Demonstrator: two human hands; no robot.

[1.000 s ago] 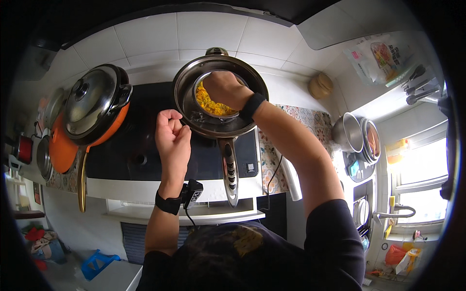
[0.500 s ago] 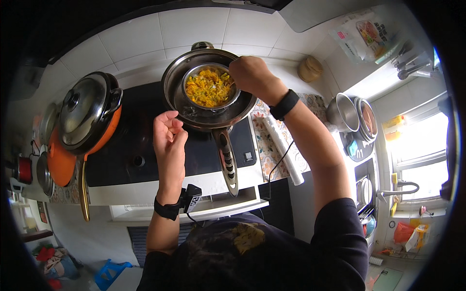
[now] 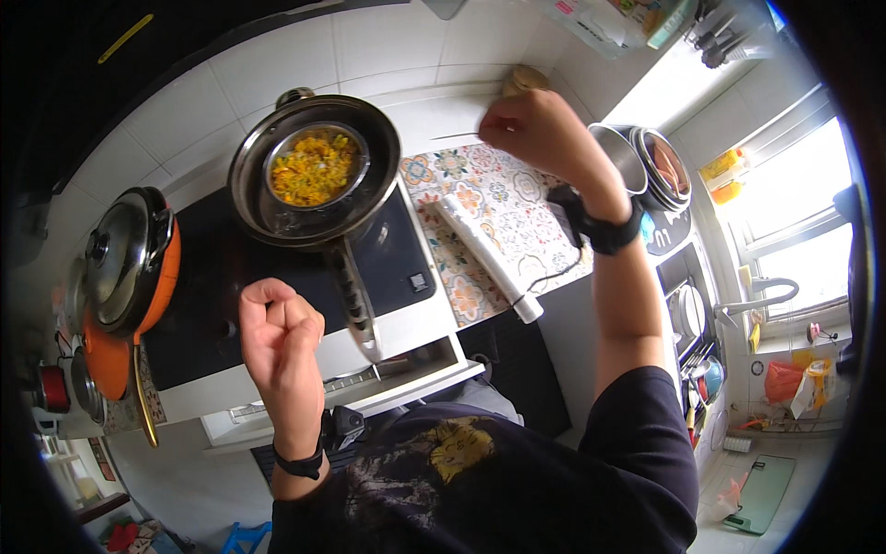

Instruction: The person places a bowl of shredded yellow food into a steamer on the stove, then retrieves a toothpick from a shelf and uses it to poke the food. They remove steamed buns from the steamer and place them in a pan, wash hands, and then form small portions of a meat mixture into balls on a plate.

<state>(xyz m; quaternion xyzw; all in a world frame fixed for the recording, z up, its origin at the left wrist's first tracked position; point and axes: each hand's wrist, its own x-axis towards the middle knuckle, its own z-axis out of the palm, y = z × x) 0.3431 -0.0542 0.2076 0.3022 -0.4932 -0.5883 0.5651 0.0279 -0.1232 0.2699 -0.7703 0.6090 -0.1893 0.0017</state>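
Observation:
Raised over the patterned mat, my right hand [image 3: 519,125] is closed on a thin stick [image 3: 454,136], whose far end points left toward the pan. A metal bowl [image 3: 361,171] of shredded yellow food with green bits [image 3: 315,169] sits inside a deep steel pan [image 3: 387,157] on the black cooktop. My left hand [image 3: 281,346] hovers by the cooktop's front edge, left of the pan's long handle [image 3: 354,300]. Its palm faces up and its fingers curl loosely, with the index finger apart; nothing shows in it.
A lidded orange pot [image 3: 164,268] stands at left on the stove. A white roll [image 3: 489,258] lies across the patterned mat [image 3: 521,217], with a dark cable beside it. Steel bowls [image 3: 666,171] are stacked at right. Below the counter, a drawer [image 3: 406,388] is pulled out.
My right hand has left the bowl's rim and swung right over the mat, the thin stick in its fingers. The view has shifted, while my left hand stays in front of the pan.

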